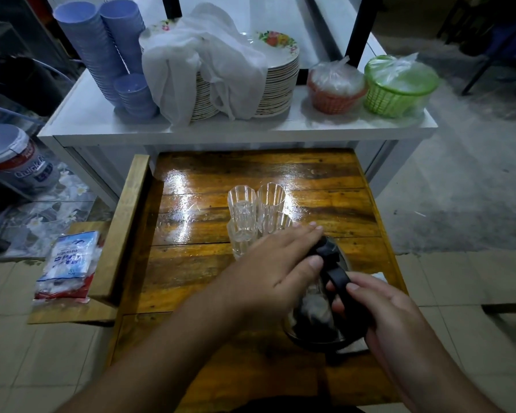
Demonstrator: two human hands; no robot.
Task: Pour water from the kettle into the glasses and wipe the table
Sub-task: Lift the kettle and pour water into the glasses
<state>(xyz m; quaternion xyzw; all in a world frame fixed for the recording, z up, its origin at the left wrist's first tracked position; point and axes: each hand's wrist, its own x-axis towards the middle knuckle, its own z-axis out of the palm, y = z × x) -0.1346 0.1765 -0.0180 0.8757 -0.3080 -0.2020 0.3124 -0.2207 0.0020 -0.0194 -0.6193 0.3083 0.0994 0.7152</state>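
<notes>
A glass kettle [313, 317] with a black lid and handle stands on the wooden table [197, 263], at its right side. My right hand [393, 320] is wrapped around the black handle. My left hand [277, 263] lies flat on the kettle's lid, fingers extended. Several clear ribbed glasses [256, 213] stand clustered just beyond the kettle, partly hidden by my left hand. A white cloth [380, 277] peeks out behind my right hand. The table's far half shines wet.
A white counter [102, 120] behind the table carries stacked blue cups [102, 49], a plate stack under a white rag [209, 61], an orange basket [334, 90] and a green basket [396, 87]. A plastic packet [69, 263] lies on a wooden bench at left.
</notes>
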